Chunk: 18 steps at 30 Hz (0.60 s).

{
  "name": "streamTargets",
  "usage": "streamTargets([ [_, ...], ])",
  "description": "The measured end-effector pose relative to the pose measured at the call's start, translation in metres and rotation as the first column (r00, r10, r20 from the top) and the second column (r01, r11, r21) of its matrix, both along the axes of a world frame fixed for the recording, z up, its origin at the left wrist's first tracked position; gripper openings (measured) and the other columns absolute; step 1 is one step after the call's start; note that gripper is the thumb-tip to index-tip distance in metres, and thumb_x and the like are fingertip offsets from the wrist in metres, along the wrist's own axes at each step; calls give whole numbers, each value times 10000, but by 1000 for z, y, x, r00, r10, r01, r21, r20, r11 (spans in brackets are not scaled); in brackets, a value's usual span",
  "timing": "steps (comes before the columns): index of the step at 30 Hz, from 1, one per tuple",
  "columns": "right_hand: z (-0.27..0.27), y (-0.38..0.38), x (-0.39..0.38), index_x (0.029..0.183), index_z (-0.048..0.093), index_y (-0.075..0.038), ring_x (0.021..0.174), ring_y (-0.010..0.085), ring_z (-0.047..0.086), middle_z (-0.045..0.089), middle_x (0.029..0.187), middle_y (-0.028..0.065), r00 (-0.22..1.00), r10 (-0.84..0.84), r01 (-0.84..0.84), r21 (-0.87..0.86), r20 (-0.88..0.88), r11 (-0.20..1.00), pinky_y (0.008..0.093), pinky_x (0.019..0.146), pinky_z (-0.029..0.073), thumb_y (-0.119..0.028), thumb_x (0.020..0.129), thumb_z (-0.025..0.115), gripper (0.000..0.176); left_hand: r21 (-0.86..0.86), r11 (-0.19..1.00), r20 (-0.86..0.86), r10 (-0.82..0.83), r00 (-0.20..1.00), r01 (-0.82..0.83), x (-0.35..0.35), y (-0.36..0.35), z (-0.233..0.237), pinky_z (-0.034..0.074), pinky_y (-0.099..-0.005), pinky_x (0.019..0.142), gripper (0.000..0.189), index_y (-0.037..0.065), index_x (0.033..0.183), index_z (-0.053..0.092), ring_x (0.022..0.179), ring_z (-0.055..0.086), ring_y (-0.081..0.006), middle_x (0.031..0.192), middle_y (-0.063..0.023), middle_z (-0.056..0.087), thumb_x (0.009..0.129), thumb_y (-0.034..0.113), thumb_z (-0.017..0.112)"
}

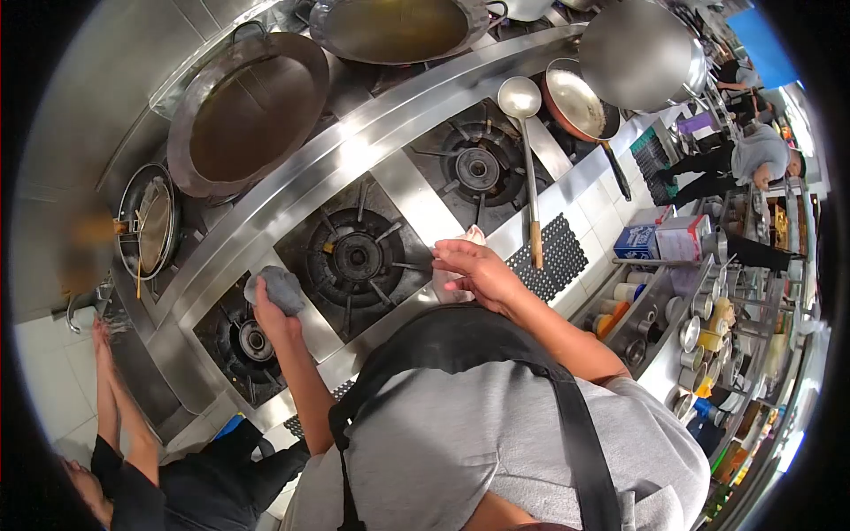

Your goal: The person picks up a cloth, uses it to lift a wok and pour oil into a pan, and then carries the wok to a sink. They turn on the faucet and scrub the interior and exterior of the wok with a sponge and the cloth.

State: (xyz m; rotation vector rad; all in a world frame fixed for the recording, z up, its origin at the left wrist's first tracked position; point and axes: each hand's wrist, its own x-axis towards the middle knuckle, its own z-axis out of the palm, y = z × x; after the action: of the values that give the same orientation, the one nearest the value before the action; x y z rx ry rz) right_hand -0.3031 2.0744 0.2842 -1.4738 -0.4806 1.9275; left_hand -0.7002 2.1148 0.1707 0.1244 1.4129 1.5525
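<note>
My left hand [276, 314] is closed around a bunched grey cloth [278, 290] over the small left burner [256, 341]. Fingers apart and slightly curled, my right hand [482, 273] is by the stove's front edge, in front of my apron [443, 341]. A pale, crumpled piece with a reddish mark [475, 234] shows just beyond its fingers, partly hidden by the hand. Between my hands lies the large middle burner [358, 257], with black grates and nothing on it. To the right, a long-handled ladle [520, 97] lies across the right burner [477, 168], its wooden handle pointing towards me.
Two large woks [181, 133] [390, 60] stand along the back. A strainer over a pan [155, 226] sits at the left. At right are a frying pan [580, 102] and a shelf of containers [699, 345]. A person [133, 469] is at left, hands near a tap; others are far right.
</note>
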Motion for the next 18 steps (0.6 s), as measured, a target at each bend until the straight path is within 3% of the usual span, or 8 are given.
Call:
streamTargets([
  [6, 1, -2, 1, 1413, 514, -7, 1188, 179, 610, 593, 1381, 97, 1000, -22, 22, -4, -12, 1000, 281, 831, 535, -300, 1012, 659, 517, 28, 999, 11, -21, 1000, 21, -1, 0, -3, 597, -417, 816, 385, 7, 1230, 612, 971, 712, -265, 1132, -106, 691, 980, 292, 682],
  [12, 2, -6, 0, 1414, 508, 8, 961, 142, 674, 607, 1349, 116, 998, -24, 23, -19, -50, 1000, 262, 810, 545, -275, 1009, 669, 520, -4, 1000, 5, 2, 1000, -2, 0, -2, 0, 593, -414, 838, 364, 17, 1222, 621, 986, 708, -257, 1129, -99, 698, 986, 288, 674],
  [15, 9, -6, -4, 1385, 539, 6, 840, 124, 665, 621, 952, 28, 996, -74, 74, -16, -47, 997, 226, 695, 527, -261, 995, 676, 491, -4, 1000, -2, -7, 1000, 7, 3, -3, 6, 579, -401, 875, 313, 36, 1199, 641, 1013, 702, -243, 1118, -83, 713, 1009, 286, 643],
  [18, 7, -8, -4, 1386, 540, -5, 838, 118, 665, 630, 957, 32, 997, -67, 66, -21, -41, 998, 229, 690, 528, -266, 993, 681, 493, 2, 1000, 3, -24, 1000, 24, 0, -3, 2, 580, -400, 873, 313, 42, 1199, 645, 1014, 701, -240, 1115, -79, 714, 1007, 290, 644],
])
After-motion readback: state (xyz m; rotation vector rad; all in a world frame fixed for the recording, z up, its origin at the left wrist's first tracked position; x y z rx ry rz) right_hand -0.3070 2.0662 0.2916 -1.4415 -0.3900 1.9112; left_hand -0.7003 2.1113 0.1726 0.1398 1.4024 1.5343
